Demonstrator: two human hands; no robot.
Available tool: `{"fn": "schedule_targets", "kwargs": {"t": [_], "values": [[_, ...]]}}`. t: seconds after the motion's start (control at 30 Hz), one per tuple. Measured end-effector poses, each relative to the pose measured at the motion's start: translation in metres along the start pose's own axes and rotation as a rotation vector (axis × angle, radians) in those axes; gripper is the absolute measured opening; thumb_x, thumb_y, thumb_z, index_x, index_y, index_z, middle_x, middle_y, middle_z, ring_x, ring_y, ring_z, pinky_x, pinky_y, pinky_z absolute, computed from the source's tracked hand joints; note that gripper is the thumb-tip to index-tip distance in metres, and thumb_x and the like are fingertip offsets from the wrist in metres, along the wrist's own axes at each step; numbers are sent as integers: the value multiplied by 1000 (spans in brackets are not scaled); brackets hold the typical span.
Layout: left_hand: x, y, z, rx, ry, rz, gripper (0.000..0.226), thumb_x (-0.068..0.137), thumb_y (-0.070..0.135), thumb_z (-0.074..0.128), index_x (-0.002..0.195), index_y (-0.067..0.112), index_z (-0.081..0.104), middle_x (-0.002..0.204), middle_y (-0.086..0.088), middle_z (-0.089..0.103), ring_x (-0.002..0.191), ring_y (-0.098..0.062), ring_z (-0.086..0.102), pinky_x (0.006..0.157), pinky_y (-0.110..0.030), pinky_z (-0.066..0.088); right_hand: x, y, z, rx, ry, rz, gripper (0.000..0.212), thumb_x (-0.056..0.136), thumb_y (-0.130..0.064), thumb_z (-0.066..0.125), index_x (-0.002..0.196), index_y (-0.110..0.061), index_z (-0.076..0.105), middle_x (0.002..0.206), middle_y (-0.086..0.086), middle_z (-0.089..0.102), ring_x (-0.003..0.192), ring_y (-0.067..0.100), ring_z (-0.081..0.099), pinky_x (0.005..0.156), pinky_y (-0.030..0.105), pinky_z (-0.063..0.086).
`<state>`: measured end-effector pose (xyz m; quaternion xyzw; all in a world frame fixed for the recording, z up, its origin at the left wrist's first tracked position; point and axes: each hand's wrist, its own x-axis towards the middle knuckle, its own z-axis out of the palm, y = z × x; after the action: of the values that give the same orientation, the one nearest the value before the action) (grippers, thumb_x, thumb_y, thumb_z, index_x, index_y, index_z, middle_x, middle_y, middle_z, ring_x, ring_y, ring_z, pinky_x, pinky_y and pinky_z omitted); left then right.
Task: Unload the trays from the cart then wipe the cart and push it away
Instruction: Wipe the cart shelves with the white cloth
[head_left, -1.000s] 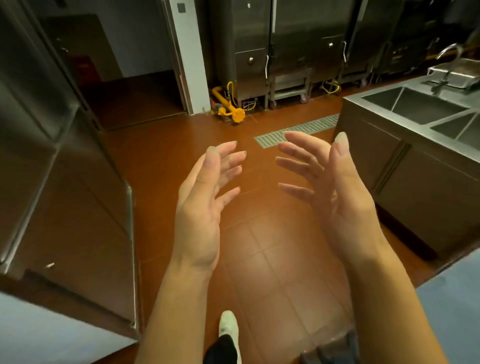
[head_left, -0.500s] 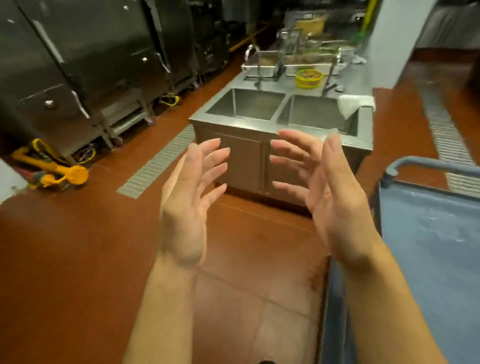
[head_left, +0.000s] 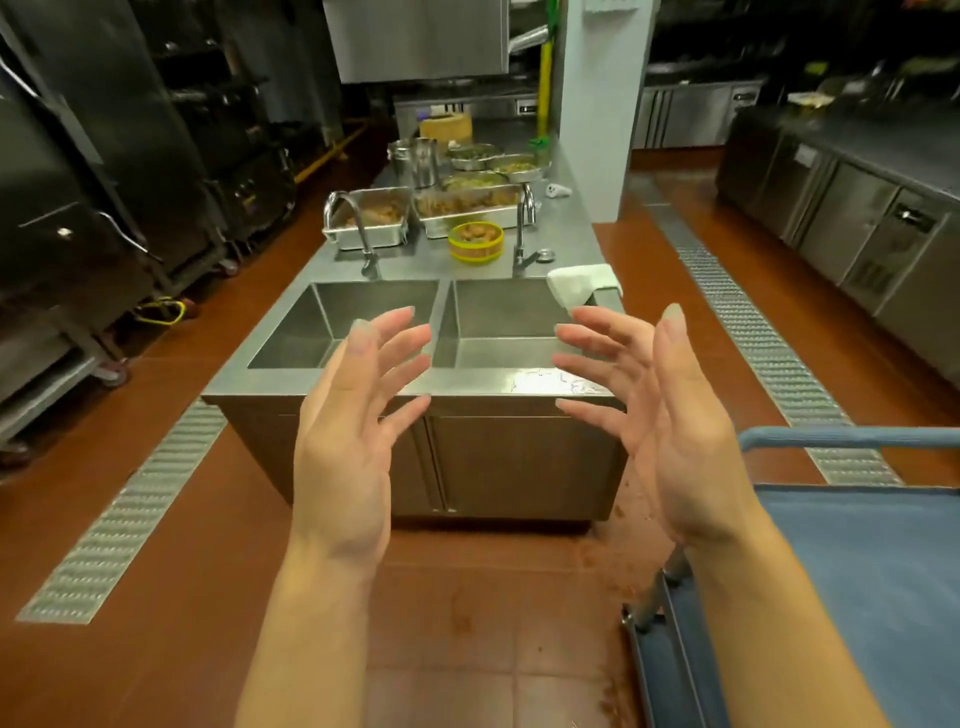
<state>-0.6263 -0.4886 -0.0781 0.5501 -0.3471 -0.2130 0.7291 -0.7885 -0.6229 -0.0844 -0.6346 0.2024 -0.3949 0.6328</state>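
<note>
Cart (head_left: 857, 561) at lower right, blue top bare of trays, handle toward the sink counter (head_left: 467, 384)
Left hand (head_left: 343, 457) and right hand (head_left: 675, 447) raised, fingers spread, holding nothing; white cloth (head_left: 579, 283) draped on the sink rim ahead: best pinched firmly, then wiped across the deck

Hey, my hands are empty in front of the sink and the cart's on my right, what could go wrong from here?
Both the left hand and right hand are empty; the white cloth hangs over the sink edge and might slip in. Food trays crowd the counter by the faucets. Debris on the floor beside the blue cart could catch its wheels.
</note>
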Motion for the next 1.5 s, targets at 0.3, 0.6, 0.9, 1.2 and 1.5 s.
{"fn": "schedule_targets", "kwargs": {"t": [0.3, 0.6, 0.9, 1.2, 1.5], "values": [[215, -92, 11, -69, -109, -84, 60, 92, 63, 45, 132, 23, 64, 130, 3, 70, 126, -17, 63, 111, -54, 42, 179, 68, -7, 40, 217, 96, 70, 95, -67, 25, 134, -23, 63, 129, -4, 70, 120, 19, 67, 101, 53, 54], [410, -161, 54, -103, -257, -242, 56, 92, 59, 41, 127, 26, 68, 126, 3, 72, 122, -16, 64, 110, -52, 43, 337, 109, -25, 73, 447, 177, 71, 97, -67, 24, 132, -21, 65, 127, -2, 71, 118, 21, 69, 101, 56, 53], [523, -241, 125, -49, -320, -352, 58, 91, 59, 41, 126, 23, 69, 124, 3, 73, 119, -16, 66, 106, -50, 47, 454, 160, -97, 77, 579, 243, 59, 94, -60, 38, 122, -20, 71, 123, 0, 73, 114, 22, 70, 100, 55, 54], [660, -352, 254, 100, -196, -447, 39, 108, 41, 38, 115, 24, 73, 114, 7, 77, 110, -11, 70, 104, -50, 51, 628, 245, -237, 162, 499, 414, 57, 103, -56, 36, 119, -15, 73, 119, 0, 75, 110, 21, 72, 95, 51, 58], [776, -518, 334, 292, -213, -672, 24, 105, 32, 49, 99, 23, 71, 109, 1, 74, 108, -23, 68, 96, -44, 52, 763, 401, -350, -188, 460, 659, 33, 105, -39, 48, 105, -17, 72, 115, 9, 70, 100, 25, 66, 85, 42, 55]]}}
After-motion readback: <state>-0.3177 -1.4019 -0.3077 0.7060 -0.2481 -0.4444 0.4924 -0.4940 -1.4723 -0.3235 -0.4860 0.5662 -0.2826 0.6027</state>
